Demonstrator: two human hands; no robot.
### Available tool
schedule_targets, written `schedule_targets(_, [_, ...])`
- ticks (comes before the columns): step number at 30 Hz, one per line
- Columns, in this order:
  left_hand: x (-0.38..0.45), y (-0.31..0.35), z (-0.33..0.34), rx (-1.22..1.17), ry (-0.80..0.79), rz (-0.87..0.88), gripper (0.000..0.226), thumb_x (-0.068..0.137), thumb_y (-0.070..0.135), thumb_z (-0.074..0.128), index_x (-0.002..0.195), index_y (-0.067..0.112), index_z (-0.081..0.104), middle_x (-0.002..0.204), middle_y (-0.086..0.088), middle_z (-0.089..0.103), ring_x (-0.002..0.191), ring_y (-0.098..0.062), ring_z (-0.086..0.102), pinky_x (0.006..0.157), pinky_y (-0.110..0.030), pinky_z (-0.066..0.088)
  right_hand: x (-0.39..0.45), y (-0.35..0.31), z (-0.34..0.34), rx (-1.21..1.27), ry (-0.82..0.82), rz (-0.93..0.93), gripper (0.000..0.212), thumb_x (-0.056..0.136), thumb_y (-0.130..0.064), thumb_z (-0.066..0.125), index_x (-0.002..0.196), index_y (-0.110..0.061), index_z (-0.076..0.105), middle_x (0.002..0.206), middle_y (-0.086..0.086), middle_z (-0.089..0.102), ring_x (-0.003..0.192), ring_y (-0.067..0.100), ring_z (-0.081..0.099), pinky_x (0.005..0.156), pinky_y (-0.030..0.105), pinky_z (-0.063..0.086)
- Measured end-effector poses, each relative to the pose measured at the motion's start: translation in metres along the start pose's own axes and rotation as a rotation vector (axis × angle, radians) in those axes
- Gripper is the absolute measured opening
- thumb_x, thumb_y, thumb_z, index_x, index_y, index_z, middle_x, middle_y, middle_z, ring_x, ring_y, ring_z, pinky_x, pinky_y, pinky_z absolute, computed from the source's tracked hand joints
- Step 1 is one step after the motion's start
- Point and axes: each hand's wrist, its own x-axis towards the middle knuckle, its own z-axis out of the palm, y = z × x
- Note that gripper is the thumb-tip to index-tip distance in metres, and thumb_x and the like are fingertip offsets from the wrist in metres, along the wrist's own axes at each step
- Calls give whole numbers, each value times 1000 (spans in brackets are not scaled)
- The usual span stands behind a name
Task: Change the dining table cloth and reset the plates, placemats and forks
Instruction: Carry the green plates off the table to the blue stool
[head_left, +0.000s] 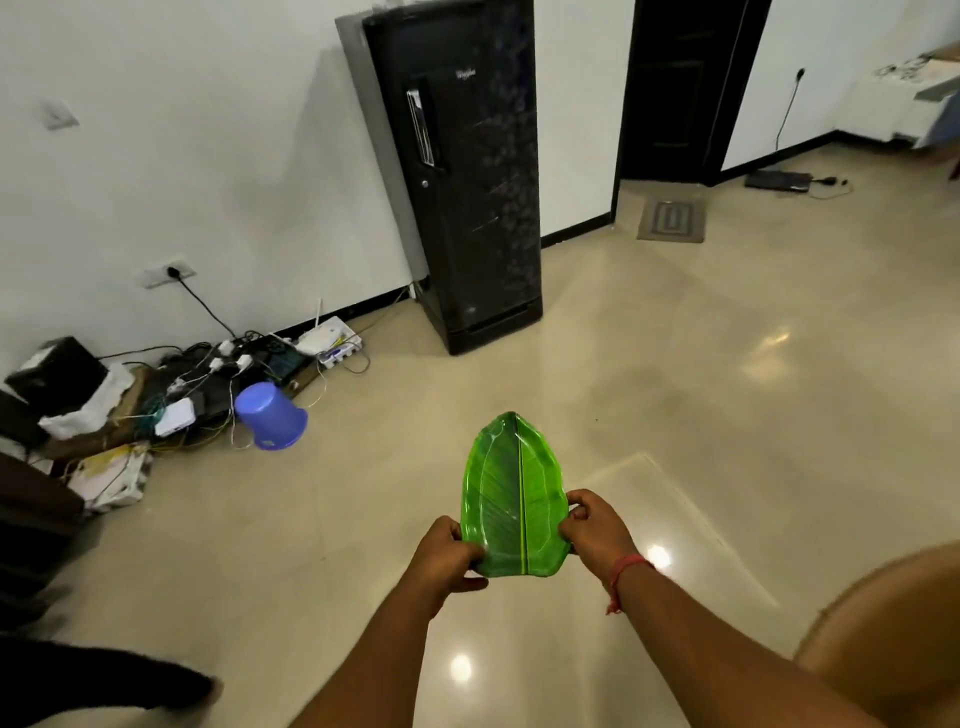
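Leaf-shaped green plate (511, 499): carried in the air above the tiled floor (675, 364), pointed tip toward the black refrigerator (457, 171). Head view only. Left hand (447, 553) pinches the plate's near-left rim; right hand (597, 530) grips the near-right rim, fingers curled under. Purple bucket (270, 415) lies tipped left of the plate, beside a tangle of cables. No dining table in view. Judgement: plate in transit. Keep it level, both grips even, until the table is reached.
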Motion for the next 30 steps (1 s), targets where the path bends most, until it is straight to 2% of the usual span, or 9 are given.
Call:
schedule_targets(4, [51, 85, 24, -47, 27, 43, 17, 95, 8, 59, 97, 8, 42, 96, -16, 60, 79, -24, 65, 63, -41, 63, 82, -64, -30, -3, 11, -45, 36, 61, -10, 57, 94, -18, 65, 62, -1, 56, 68, 22, 59, 81, 54, 56])
schedule_targets(10, [149, 182, 57, 79, 15, 106, 19, 97, 16, 59, 93, 8, 42, 90, -14, 59, 73, -24, 63, 60, -38, 61, 181, -110, -70, 94, 42, -17, 32, 79, 13, 55, 95, -14, 63, 63, 2, 49, 68, 21, 55, 82, 57, 57])
schedule_targets(13, [208, 231, 92, 215, -67, 158, 22, 95, 18, 61, 88, 9, 43, 93, -17, 60, 76, -29, 63, 69, -44, 61, 233, -118, -100, 157, 136, 29, 34, 80, 15, 54, 93, -15, 63, 63, 1, 47, 65, 18, 52, 83, 56, 56])
schedule_targets(15, [244, 266, 117, 307, -161, 176, 26, 95, 19, 63, 83, 9, 42, 87, -17, 57, 73, -28, 59, 70, -47, 60, 262, -124, -128, 181, 227, 67, 34, 78, 14, 55, 92, -16, 63, 61, 0, 50, 66, 19, 54, 83, 58, 56])
schedule_targets(18, [294, 336, 161, 420, -319, 243, 31, 94, 21, 66, 80, 9, 41, 75, -14, 53, 62, -24, 53, 63, -39, 58, 301, -148, -172, 267, 339, 84, 35, 76, 12, 55, 94, -16, 65, 69, 6, 54, 74, 24, 58, 82, 57, 58])
schedule_targets(20, [323, 378, 193, 479, -359, 303, 31, 94, 20, 67, 78, 10, 41, 74, -15, 52, 62, -23, 51, 63, -37, 55, 322, -164, -199, 317, 417, 67, 34, 78, 14, 54, 94, -15, 64, 74, 10, 52, 76, 26, 57, 81, 55, 56])
schedule_targets(22, [339, 404, 227, 533, -397, 337, 32, 93, 19, 66, 76, 12, 40, 74, -15, 51, 65, -24, 51, 65, -39, 54, 334, -168, -223, 363, 481, 84, 33, 79, 14, 54, 95, -14, 62, 74, 9, 52, 75, 25, 57, 81, 53, 57])
schedule_targets(25, [363, 433, 294, 650, -507, 379, 33, 93, 18, 68, 76, 11, 40, 68, -16, 50, 57, -22, 48, 60, -38, 50, 358, -158, -273, 388, 582, 123, 32, 78, 15, 54, 99, -8, 62, 68, 4, 51, 67, 21, 55, 79, 51, 57])
schedule_targets(30, [403, 485, 419, 759, -622, 454, 33, 94, 20, 67, 78, 9, 40, 67, -14, 52, 49, -19, 50, 48, -28, 46, 416, -145, -380, 419, 691, 143, 33, 78, 17, 53, 91, -12, 62, 69, 5, 50, 66, 21, 53, 66, 39, 53])
